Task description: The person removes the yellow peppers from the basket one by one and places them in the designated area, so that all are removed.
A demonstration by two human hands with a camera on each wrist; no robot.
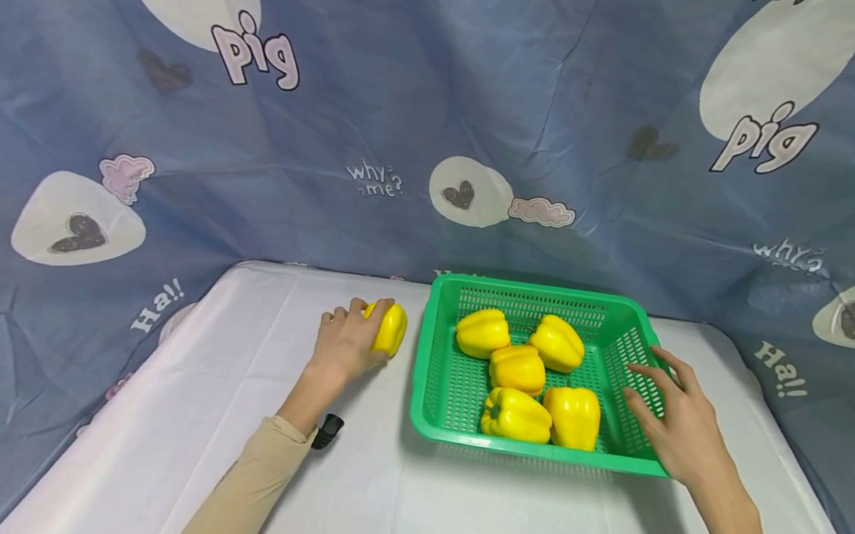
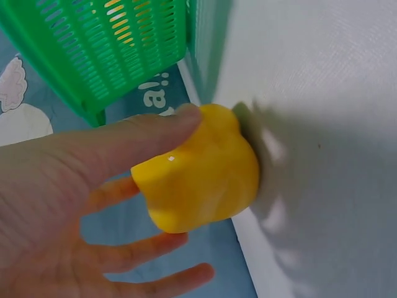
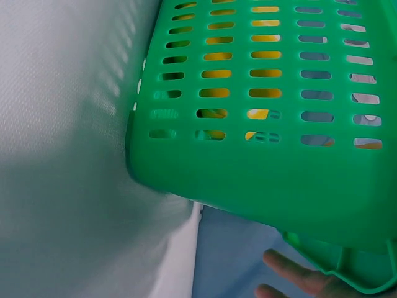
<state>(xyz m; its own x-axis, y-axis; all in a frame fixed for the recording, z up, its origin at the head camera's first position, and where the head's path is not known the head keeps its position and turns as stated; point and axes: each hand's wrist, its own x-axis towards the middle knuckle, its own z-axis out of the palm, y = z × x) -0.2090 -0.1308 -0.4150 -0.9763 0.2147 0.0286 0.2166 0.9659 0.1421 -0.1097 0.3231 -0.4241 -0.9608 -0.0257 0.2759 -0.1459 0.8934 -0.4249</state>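
On the white table left of the basket, my left hand [image 1: 347, 344] grips a yellow bell pepper [image 1: 391, 330]. The left wrist view shows the thumb across the pepper [image 2: 205, 174] and an index finger behind it, with the other fingers spread. The pepper is low, close to the white cloth. A green plastic basket [image 1: 527, 453] holds several more yellow bell peppers [image 1: 518, 370], lying in its left and middle part. At the basket's right side is my right hand [image 1: 690, 429], its loosely extended fingers reaching over the rim.
White cloth [image 1: 363, 485] covers the table. Behind it hangs a blue printed curtain [image 1: 376, 124], close to the basket's far rim. Black straps [image 1: 327, 432] show by the wrists.
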